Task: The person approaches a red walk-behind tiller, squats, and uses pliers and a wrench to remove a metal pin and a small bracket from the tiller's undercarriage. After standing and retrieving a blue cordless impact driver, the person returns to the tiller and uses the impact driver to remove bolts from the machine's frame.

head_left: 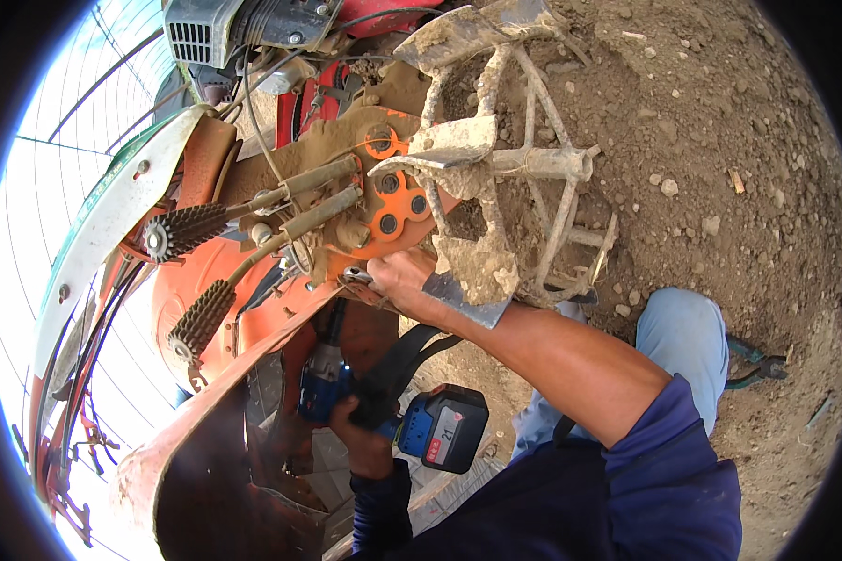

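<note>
My left hand (361, 441) is closed around the grip of a blue cordless impact wrench (322, 385) with a black battery pack (455, 430). Its nose points up under the orange sheet-metal guard (192, 439), where the tip is hard to see in shadow. On the other side of the guard's edge, my right hand (404, 280) is closed on a small shiny wrench (355, 274), mostly covered by my fingers. Just above that hand lies the dusty orange housing (393, 198) of a tiller. A muddy bladed wheel (543, 164) hangs beside my right forearm.
Two levers with ribbed black grips (201, 323) stick out on the left. A white curved panel (103, 210) and an engine cover (243, 26) lie beyond. Green-handled pliers (758, 365) rest on stony soil (711, 178) past my knee (683, 341).
</note>
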### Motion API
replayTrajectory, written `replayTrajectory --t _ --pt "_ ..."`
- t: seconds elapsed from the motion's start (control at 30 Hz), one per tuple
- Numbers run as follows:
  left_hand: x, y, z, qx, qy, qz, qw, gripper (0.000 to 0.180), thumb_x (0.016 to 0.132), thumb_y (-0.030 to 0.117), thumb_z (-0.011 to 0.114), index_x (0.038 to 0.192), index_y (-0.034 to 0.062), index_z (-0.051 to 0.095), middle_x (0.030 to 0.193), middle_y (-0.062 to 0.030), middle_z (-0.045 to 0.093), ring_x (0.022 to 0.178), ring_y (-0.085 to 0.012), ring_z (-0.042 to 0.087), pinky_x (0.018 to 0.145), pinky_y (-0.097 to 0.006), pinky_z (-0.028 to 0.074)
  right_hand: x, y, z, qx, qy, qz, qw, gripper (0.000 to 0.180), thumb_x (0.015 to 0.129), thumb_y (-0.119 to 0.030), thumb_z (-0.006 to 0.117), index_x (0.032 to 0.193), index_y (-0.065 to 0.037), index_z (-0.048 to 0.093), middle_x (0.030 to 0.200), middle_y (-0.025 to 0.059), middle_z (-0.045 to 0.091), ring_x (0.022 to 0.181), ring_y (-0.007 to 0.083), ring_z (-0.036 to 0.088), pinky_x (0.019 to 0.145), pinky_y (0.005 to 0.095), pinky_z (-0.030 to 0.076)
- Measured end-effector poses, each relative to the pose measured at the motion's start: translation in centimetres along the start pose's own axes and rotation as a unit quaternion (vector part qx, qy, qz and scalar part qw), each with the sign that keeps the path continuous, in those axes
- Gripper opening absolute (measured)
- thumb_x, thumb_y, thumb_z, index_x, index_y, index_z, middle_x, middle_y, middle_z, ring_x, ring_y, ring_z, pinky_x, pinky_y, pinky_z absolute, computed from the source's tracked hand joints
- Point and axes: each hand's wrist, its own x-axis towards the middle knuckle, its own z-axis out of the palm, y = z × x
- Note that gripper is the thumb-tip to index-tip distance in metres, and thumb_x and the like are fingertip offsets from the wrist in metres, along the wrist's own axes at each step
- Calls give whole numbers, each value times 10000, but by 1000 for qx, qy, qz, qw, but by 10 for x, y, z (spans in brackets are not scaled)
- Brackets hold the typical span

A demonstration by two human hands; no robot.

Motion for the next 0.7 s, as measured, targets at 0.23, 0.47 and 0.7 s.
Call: replayTrajectory --t 0.23,0.47,0.7 --pt "1 -3 -10 -23 -21 -1 1000 589 846 373 605 1313 19 662 1238 -167 732 1011 -341 743 694 -425 627 -2 5 3 -34 10 -28 999 249 859 -221 786 886 -11 656 898 202 700 854 432 722 718 533 572" --pt "1 0 -8 19 2 13 1000 578 841 364 614 1308 27 661 1240 -179 727 989 -339 743 695 -424 629 -3 14 19 45 32 -61 997 184 866 -153 757 890 0 659 884 225 695 876 449 711 714 509 558" --pt "-4 4 1 32 0 47 998 584 820 310 636 1328 23 651 1261 -196 720 1004 -374 745 733 -467 655 -1 13 9 26 1 -48 999 185 869 -136 750 893 20 654 876 253 685 866 466 701 716 512 550"
